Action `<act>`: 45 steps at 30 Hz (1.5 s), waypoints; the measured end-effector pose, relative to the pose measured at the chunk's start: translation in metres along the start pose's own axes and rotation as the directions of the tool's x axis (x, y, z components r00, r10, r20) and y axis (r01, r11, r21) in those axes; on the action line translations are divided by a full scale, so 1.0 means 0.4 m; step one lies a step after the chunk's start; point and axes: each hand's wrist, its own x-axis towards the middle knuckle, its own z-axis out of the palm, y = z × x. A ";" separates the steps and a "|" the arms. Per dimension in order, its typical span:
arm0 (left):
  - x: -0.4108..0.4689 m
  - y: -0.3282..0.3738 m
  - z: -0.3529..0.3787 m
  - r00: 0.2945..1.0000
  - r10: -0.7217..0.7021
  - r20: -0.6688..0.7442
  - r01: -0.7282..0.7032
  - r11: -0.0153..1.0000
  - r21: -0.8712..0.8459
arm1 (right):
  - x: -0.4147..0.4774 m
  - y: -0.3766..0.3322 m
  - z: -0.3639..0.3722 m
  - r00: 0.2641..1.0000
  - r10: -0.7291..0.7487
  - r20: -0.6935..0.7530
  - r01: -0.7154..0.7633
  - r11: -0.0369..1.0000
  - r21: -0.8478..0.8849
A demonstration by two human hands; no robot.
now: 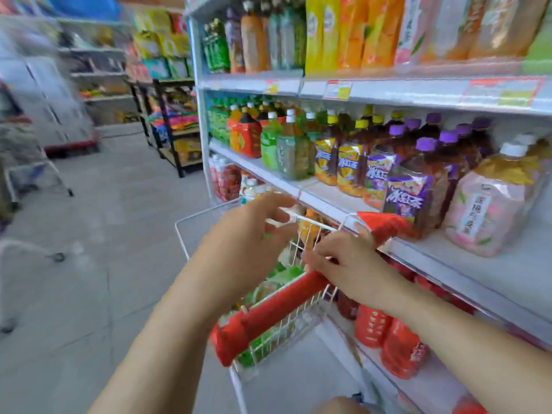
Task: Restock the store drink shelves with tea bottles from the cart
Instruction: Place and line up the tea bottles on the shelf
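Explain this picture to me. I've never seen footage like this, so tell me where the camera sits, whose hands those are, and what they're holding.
There is no machine here, just a person working with two bare hands. The single picture comes from a wide-angle camera worn on their head, looking forward and down, so you see their own arms reaching out.

In front of them stands a white wire cart with a red handle. It holds bottles, which are too blurred to identify. The left hand reaches over the cart's wire; the blur hides whether it grips. The right hand has its fingers curled on the wire just above the handle. Neither hand holds a bottle.

To the right is the drink shelf, with purple-capped tea bottles beside a pink-labelled bottle.
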 end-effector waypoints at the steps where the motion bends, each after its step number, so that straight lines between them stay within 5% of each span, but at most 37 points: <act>1: 0.013 -0.034 -0.005 0.999 -0.030 0.014 0.030 0.999 0.037 | 0.000 0.002 0.012 1.000 -0.001 -0.028 -0.001 0.998 -0.069; 5: 0.050 -0.196 0.014 0.954 -0.245 0.174 0.205 0.954 0.218 | -0.010 -0.009 0.025 0.993 -0.006 -0.116 -0.003 0.997 -0.076; 9: 0.049 -0.286 0.022 0.857 -0.376 0.353 0.182 0.861 0.476 | -0.012 -0.006 0.040 0.980 -0.053 -0.193 0.033 0.993 -0.109; 16: 0.030 -0.267 0.027 0.718 -0.465 0.518 0.246 0.866 0.435 | -0.001 0.001 0.037 0.968 -0.085 -0.235 0.073 0.996 -0.060; 21: -0.026 -0.248 0.051 0.705 -0.455 0.544 0.266 0.881 0.392 | -0.010 0.005 0.033 0.972 -0.104 -0.209 0.107 0.994 0.004; 27: -0.084 -0.248 0.084 0.744 -0.411 0.527 0.414 0.902 0.120 | 0.000 0.001 0.025 0.983 -0.134 -0.121 0.143 0.988 0.065; 34: -0.025 -0.391 0.073 0.761 -0.556 0.334 0.449 0.823 0.347 | 0.030 0.013 -0.005 0.994 -0.103 0.024 0.102 0.994 0.025; 45: 0.045 -0.488 0.184 0.468 -0.746 0.473 0.643 0.655 0.397 | 0.051 0.039 -0.008 0.990 0.143 0.014 -0.143 0.963 0.229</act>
